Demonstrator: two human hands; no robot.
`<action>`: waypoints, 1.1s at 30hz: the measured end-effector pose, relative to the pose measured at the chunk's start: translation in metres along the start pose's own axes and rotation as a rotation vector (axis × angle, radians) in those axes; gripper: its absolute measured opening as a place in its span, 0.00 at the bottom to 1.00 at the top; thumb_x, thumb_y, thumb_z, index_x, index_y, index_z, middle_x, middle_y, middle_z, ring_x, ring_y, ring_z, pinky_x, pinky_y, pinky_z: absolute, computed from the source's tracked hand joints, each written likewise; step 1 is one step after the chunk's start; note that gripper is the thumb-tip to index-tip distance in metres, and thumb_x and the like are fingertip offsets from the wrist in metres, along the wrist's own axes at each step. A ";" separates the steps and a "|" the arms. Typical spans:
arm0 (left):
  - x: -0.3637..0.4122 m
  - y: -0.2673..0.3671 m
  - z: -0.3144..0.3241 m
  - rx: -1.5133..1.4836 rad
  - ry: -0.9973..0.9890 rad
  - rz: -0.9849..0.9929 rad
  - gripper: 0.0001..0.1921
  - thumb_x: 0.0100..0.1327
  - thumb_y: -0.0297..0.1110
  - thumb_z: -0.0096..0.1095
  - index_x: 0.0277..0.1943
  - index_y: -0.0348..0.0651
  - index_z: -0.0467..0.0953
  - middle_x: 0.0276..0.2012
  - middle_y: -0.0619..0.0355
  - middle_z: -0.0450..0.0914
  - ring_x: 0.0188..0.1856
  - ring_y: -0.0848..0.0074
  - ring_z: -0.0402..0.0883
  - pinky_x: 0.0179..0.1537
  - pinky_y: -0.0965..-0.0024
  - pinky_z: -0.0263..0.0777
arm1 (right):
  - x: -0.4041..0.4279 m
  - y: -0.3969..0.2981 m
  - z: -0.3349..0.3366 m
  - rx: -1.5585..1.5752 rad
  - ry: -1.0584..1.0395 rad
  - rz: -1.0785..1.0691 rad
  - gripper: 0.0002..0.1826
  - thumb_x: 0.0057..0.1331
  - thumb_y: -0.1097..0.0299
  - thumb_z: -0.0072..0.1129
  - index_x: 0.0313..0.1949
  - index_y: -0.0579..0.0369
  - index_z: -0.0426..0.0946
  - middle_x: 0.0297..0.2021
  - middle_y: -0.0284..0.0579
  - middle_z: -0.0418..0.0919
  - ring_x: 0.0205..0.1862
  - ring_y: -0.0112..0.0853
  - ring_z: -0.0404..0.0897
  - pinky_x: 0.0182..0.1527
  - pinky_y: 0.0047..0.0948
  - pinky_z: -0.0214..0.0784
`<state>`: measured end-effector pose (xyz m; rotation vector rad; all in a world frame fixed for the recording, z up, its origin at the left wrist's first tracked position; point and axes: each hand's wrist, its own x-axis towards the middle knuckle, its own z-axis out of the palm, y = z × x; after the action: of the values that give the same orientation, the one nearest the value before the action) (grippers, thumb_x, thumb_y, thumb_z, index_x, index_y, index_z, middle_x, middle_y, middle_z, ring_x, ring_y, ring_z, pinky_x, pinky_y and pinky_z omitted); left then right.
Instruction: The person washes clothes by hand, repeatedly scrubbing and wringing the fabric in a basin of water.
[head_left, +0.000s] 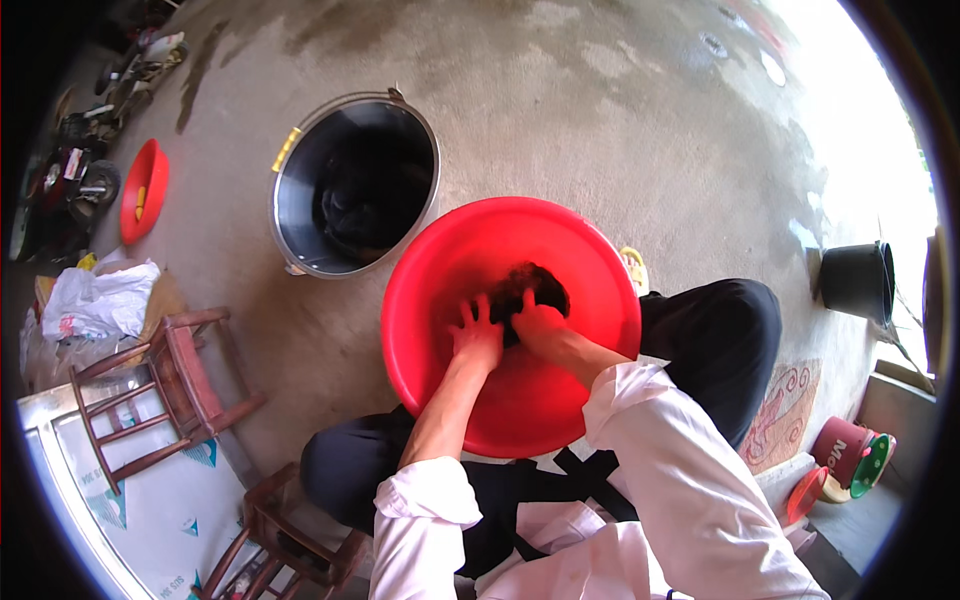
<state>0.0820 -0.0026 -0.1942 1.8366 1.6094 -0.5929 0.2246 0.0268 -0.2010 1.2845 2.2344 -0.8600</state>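
A large red plastic basin (517, 420) stands between the person's knees. Low inside it lies a dark, soft-edged mass (551, 281), too unclear to name. My left hand (478, 334) reaches in with spread fingers, its tips at the left side of the mass. My right hand (538, 324) is over the near part of the mass, index finger stretched forward and the other fingers curled. Whether the right fingers grip any of it is hidden. Beyond the basin to the left stands a deep metal bucket (291, 217) with a yellow handle grip, holding dark contents (367, 202).
Wooden chairs (196, 367) (289, 525) stand to the left, near white plastic bags (101, 300). A smaller red basin (146, 187) and a motorcycle (86, 176) are farther left. To the right are a black bucket (855, 276), a patterned mat (784, 412) and a maroon bucket (840, 450).
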 end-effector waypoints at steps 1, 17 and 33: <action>0.007 -0.001 0.008 0.028 -0.013 -0.003 0.21 0.56 0.35 0.65 0.55 0.53 0.76 0.73 0.50 0.41 0.71 0.41 0.47 0.58 0.23 0.54 | 0.006 -0.003 0.006 -0.027 -0.027 0.010 0.16 0.63 0.69 0.50 0.49 0.53 0.77 0.63 0.77 0.55 0.41 0.54 0.82 0.41 0.45 0.78; 0.127 -0.052 0.119 -0.054 0.001 -0.191 0.19 0.67 0.44 0.48 0.52 0.41 0.76 0.56 0.54 0.74 0.54 0.52 0.74 0.48 0.52 0.74 | 0.087 0.017 0.129 0.373 -0.243 0.330 0.17 0.65 0.63 0.51 0.50 0.52 0.79 0.57 0.62 0.71 0.50 0.47 0.80 0.46 0.48 0.75; 0.090 0.001 0.032 0.093 -0.042 -0.027 0.22 0.60 0.44 0.56 0.58 0.50 0.73 0.55 0.53 0.76 0.55 0.61 0.75 0.57 0.52 0.67 | 0.070 0.032 0.065 0.497 0.090 0.318 0.17 0.65 0.61 0.51 0.50 0.51 0.80 0.54 0.56 0.76 0.51 0.44 0.80 0.46 0.48 0.75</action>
<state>0.0994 0.0388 -0.2783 1.8590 1.6063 -0.7243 0.2223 0.0367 -0.3013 1.8702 1.8603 -1.2970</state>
